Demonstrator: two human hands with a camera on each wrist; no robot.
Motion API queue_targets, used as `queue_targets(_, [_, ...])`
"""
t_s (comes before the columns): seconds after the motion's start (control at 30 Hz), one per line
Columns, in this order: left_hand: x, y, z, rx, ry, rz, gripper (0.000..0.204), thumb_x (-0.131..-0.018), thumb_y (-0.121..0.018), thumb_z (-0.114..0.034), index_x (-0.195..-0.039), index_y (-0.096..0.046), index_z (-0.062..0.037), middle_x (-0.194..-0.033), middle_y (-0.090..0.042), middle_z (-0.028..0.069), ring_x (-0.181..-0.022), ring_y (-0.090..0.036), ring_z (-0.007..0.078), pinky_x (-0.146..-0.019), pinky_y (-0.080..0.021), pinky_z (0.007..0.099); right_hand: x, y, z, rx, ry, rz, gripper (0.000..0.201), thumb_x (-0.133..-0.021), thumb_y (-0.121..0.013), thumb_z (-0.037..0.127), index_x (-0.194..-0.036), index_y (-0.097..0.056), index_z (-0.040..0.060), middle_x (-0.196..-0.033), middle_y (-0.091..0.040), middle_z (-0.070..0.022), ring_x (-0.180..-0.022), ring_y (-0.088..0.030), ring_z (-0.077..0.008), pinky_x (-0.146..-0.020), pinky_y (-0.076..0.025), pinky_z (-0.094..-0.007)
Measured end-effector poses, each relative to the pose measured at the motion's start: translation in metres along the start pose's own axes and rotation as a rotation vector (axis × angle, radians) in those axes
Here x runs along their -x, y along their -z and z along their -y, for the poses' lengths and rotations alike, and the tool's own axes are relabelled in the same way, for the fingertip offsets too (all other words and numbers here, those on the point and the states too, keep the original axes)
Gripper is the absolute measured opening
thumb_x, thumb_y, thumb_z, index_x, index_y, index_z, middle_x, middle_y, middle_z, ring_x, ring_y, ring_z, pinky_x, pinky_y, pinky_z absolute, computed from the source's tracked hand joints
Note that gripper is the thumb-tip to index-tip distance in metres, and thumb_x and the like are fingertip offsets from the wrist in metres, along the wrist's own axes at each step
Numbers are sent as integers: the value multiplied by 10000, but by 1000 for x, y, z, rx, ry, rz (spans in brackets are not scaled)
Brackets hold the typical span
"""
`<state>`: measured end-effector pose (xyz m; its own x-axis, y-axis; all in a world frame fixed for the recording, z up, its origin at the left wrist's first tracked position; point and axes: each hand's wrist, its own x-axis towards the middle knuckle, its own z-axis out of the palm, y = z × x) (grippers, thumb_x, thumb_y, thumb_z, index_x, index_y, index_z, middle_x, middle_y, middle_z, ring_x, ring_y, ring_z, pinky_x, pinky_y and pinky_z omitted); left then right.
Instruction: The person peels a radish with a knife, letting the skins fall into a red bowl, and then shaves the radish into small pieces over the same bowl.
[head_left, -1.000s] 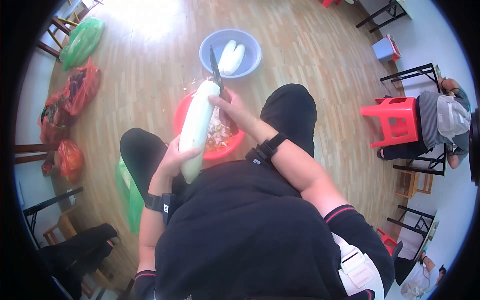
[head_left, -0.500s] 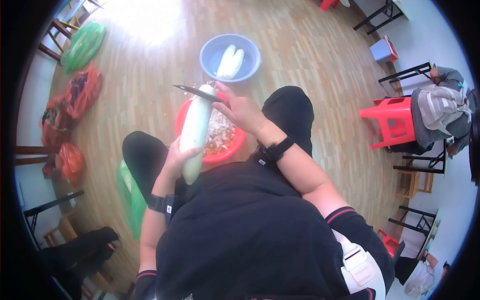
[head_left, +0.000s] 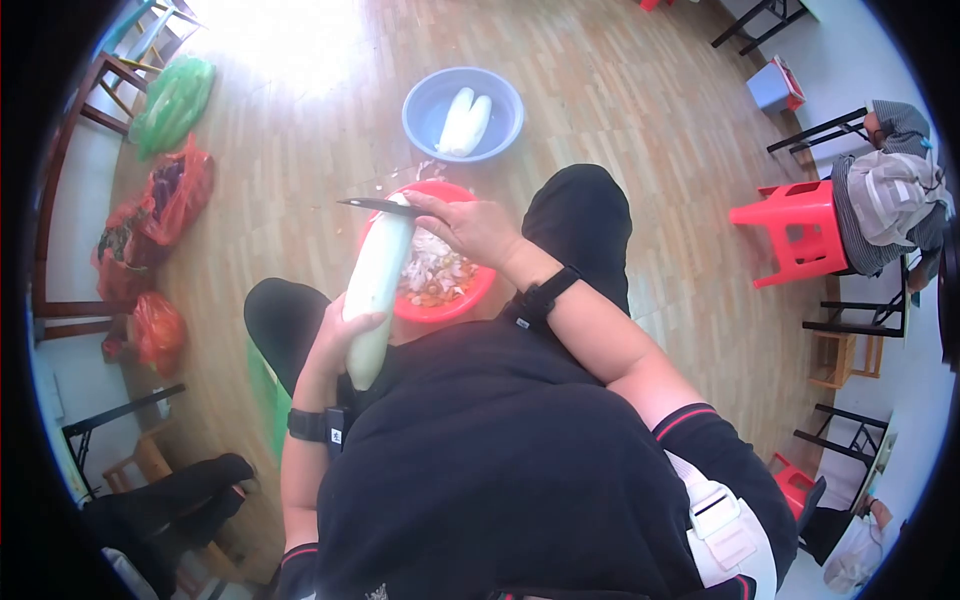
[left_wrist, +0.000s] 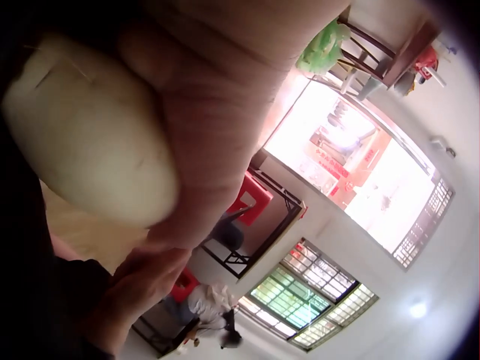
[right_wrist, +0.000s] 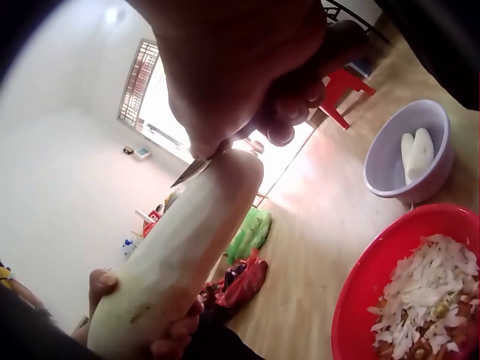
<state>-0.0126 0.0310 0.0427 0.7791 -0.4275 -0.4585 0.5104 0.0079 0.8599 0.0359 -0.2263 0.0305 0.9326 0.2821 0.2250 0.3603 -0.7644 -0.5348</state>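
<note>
A long white radish (head_left: 378,275), mostly pale and smooth, slants over the person's lap and partly covers the red basin. My left hand (head_left: 338,330) grips it near its lower end, fingers and thumb wrapped round it. In the right wrist view a small brown mark shows on the radish (right_wrist: 180,255) near that hand. My right hand (head_left: 475,228) holds a knife (head_left: 365,204), whose dark blade lies across the upper end of the radish and points left. The handle is hidden inside the fist. White shavings (right_wrist: 431,292) over orange bits fill the red basin (right_wrist: 352,300) below.
Beyond the red basin stands a blue-purple basin (head_left: 512,125) with two peeled white radishes (head_left: 465,122). Scraps dot the wooden floor between them. Red bags (head_left: 178,195) and a green bag (head_left: 175,100) lie at left. A person sits on a red stool (head_left: 790,230) at right.
The knife has swung from pointing forward to lying leftward across the radish's upper end. Both the radish and the left hand have shifted slightly left and toward the body.
</note>
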Motion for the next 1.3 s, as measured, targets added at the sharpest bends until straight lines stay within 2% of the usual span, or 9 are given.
queue_targets(0.2, [17,7,-7,23,152,39,482,-741,-652,-198,-1104,-466,57,-913,-573,127,-695,-613,206,-620,-516,320,2,-16,-2,-138,64,-33,379,-909,-444,419,-1213,-537,214,-758,-644,-106,-707,-630,-265,-651,-497,-391])
queue_targets(0.3, [25,8,-6,51,182,12,484,-738,-645,-210,-1102,-470,58,-897,-577,137,-673,-616,219,-622,-520,327,4,-19,-2,-98,-22,163,356,-915,-454,383,-1254,-504,287,-923,-645,-90,-793,-629,-258,-688,-504,-367])
queue_targets(0.53, [58,9,-17,-31,168,74,576,-678,-695,-249,-1110,-455,46,-831,-588,141,-648,-617,195,-602,-532,297,9,-57,-55,-334,-212,113,444,-937,-354,440,-1239,-513,157,-877,-661,-144,-838,-621,-344,-797,-472,-426])
queue_targets(0.67, [58,12,-6,-31,183,8,561,-692,-692,-253,-1111,-460,41,-834,-587,134,-652,-616,186,-601,-532,298,8,-97,-61,-341,102,-153,508,-935,-362,441,-1207,-511,38,-840,-658,-135,-737,-639,-302,-659,-499,-381])
queue_targets(0.73, [55,13,-4,-19,184,-15,560,-696,-693,-257,-1111,-462,39,-831,-587,130,-656,-616,182,-602,-532,298,8,-35,-25,-685,-660,436,447,-919,-441,400,-1176,-526,44,-696,-598,-92,-523,-575,-190,-469,-452,-300])
queue_targets(0.83, [49,13,0,14,139,-20,553,-705,-693,-266,-1102,-468,46,-839,-594,127,-661,-616,179,-605,-532,293,4,-10,-18,-887,-677,459,400,-890,-524,329,-1173,-512,45,-592,-503,-31,-400,-451,-101,-361,-354,-229])
queue_targets(1.07, [18,13,11,88,105,-164,485,-729,-666,-223,-1088,-493,54,-847,-609,145,-668,-630,234,-627,-538,333,-18,107,65,-1851,-360,17,434,-898,-441,112,-1301,-360,-28,-685,-560,-69,-495,-518,-129,-459,-420,-238])
queue_targets(1.2, [5,15,20,128,112,-185,438,-752,-650,-197,-1092,-495,32,-826,-600,134,-674,-630,235,-620,-536,358,-17,175,136,-1796,-14,-294,552,-905,-408,136,-1388,-191,-19,-752,-607,-115,-609,-568,-180,-619,-464,-293])
queue_targets(1.3, [0,17,25,130,94,-163,431,-757,-654,-203,-1086,-498,28,-834,-603,127,-683,-626,220,-629,-531,349,0,197,183,-1812,389,-339,587,-937,-377,166,-1421,-74,33,-749,-600,-104,-637,-566,-204,-594,-472,-316])
